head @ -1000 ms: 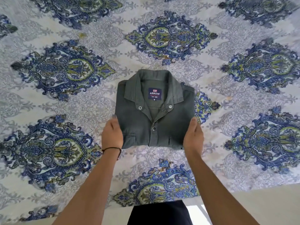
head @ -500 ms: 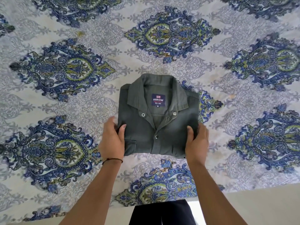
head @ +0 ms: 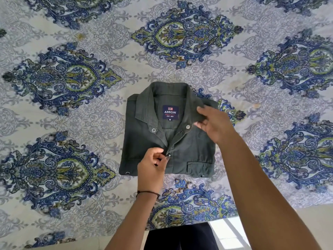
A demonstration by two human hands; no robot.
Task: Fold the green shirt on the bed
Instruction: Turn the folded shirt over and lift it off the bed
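Observation:
The dark green shirt [head: 144,141] lies folded into a compact rectangle in the middle of the bed, collar away from me, a blue neck label showing. My left hand [head: 152,168] rests on the lower front of the shirt, its fingertips pinched at the placket beside a snap button. My right hand [head: 214,123] is at the right side of the collar, thumb and fingers gripping the collar's right point. Both forearms reach in from the bottom of the view.
The bed sheet [head: 72,114] is pale with large blue and green ornamental medallions and spreads around the shirt on all sides. The bed's near edge [head: 270,210] runs across the bottom right, with pale floor beyond. My dark trousers [head: 180,237] show at the bottom centre.
Both hands have left the shirt's lower side edges. The left went to the centre placket, the right went up to the collar. The shirt lies in nearly the same spot.

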